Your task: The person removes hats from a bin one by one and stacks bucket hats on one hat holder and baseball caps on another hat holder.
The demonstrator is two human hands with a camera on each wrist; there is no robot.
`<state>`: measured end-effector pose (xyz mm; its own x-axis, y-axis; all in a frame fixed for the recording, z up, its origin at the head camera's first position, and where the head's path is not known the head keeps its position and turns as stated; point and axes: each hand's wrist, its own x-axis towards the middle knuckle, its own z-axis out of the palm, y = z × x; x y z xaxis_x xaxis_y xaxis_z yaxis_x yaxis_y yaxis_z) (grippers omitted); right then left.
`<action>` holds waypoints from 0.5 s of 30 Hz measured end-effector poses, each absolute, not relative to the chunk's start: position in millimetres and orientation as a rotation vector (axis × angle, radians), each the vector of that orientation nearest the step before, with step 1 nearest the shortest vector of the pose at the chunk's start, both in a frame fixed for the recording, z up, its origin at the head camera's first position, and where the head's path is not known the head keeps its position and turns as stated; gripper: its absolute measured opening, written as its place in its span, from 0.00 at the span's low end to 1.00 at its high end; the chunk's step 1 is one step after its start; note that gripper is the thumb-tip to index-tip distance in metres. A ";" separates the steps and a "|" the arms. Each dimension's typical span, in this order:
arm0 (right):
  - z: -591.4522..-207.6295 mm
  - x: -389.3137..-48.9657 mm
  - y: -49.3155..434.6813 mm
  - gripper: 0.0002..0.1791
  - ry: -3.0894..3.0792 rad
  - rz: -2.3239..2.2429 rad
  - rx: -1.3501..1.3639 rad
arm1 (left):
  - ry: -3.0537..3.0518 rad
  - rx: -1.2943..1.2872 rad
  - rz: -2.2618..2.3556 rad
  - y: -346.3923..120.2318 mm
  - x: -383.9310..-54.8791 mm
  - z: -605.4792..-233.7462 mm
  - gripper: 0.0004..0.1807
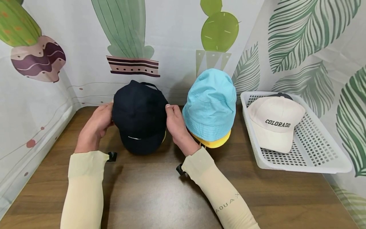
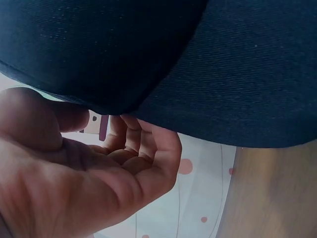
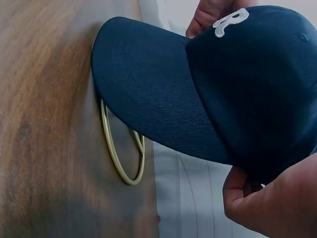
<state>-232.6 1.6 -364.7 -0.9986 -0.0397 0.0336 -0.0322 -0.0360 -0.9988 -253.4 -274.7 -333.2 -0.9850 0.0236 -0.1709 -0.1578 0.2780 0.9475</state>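
A navy baseball cap (image 1: 140, 114) is upright at the back left of the table, brim toward me, with a white letter patch (image 3: 231, 22) on its front. My left hand (image 1: 97, 122) holds its left edge, thumb and curled fingers at the rim in the left wrist view. On the opposite side my right hand (image 1: 178, 125) pinches the cap's lower edge between thumb and fingers. Below the brim, a gold wire stand (image 3: 115, 161) shows in the right wrist view; the rest of it is hidden by the cap.
Right of the navy cap, a light blue bucket hat (image 1: 211, 101) sits over a yellow brim (image 1: 214, 142). A white perforated basket (image 1: 328, 152) at the right contains a cream cap (image 1: 273, 121) lettered COLORADO. Behind the wooden table (image 1: 143, 197) hangs a printed cloth (image 1: 177, 38).
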 end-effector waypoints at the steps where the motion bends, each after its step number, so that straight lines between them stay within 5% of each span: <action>1: -364.4 -232.4 1.5 0.21 2.177 -2.256 -0.085 | 2.410 -0.125 1.767 -274.9 -253.1 -332.9 0.23; 15: -364.0 -231.0 3.6 0.23 2.198 -2.283 -0.135 | 2.497 -0.111 1.761 -274.8 -253.5 -330.2 0.27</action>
